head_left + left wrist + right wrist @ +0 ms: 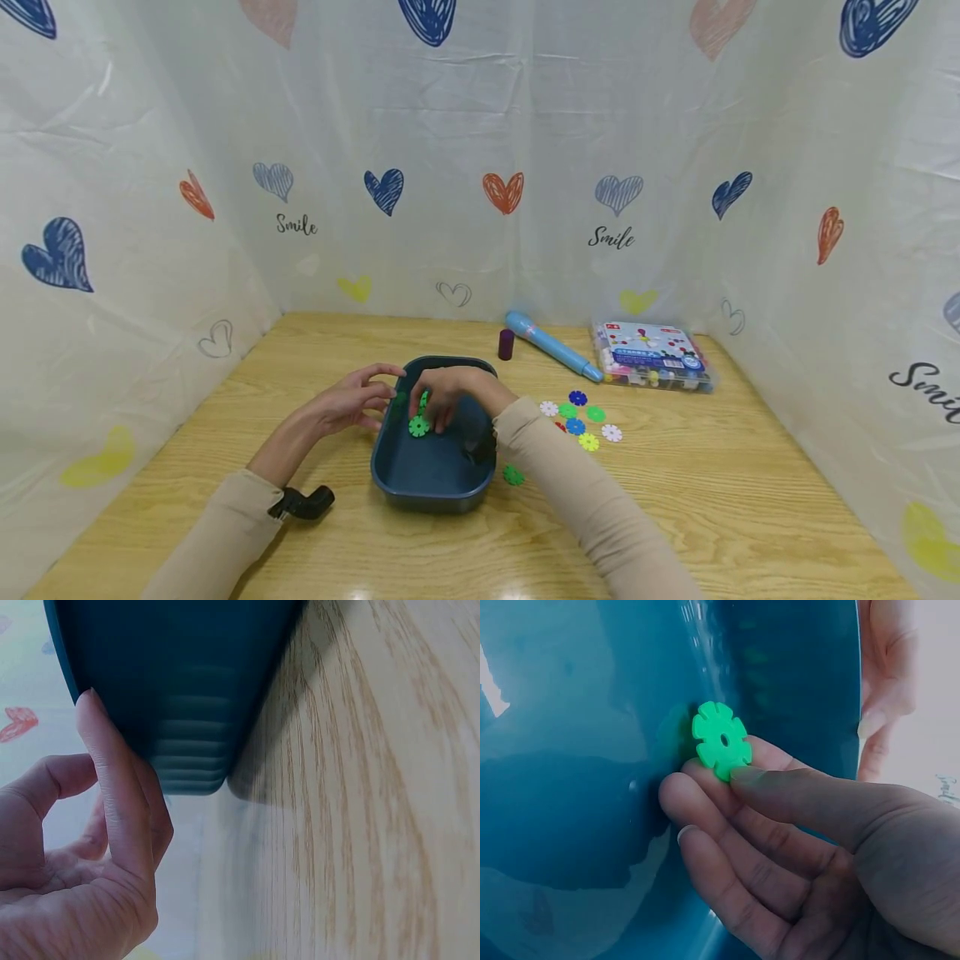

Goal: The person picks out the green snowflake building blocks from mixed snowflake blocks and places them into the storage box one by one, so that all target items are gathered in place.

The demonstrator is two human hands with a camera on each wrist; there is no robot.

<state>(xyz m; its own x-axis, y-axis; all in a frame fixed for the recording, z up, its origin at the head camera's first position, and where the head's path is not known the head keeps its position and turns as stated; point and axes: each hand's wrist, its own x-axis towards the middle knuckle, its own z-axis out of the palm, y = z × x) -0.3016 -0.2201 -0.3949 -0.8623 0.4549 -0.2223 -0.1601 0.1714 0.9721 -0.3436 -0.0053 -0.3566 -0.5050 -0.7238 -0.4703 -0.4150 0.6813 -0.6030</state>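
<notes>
Between thumb and fingers my right hand pinches a green snowflake disc, inside a dark blue plastic basin. The disc has notched edges and a small central hole. In the head view the right hand reaches in over the basin's right side, and green shows at its fingertips and between its fingers. At the left wall, my left hand touches the rim from outside with loosely extended fingers. In the left wrist view one of its fingertips rests right at the basin's edge.
Several coloured snowflake discs lie right of the basin, with a green disc nearer its side. Behind are a dark purple cylinder, a light blue microphone-shaped tube and a clear box of beads. A heart-patterned curtain surrounds the table.
</notes>
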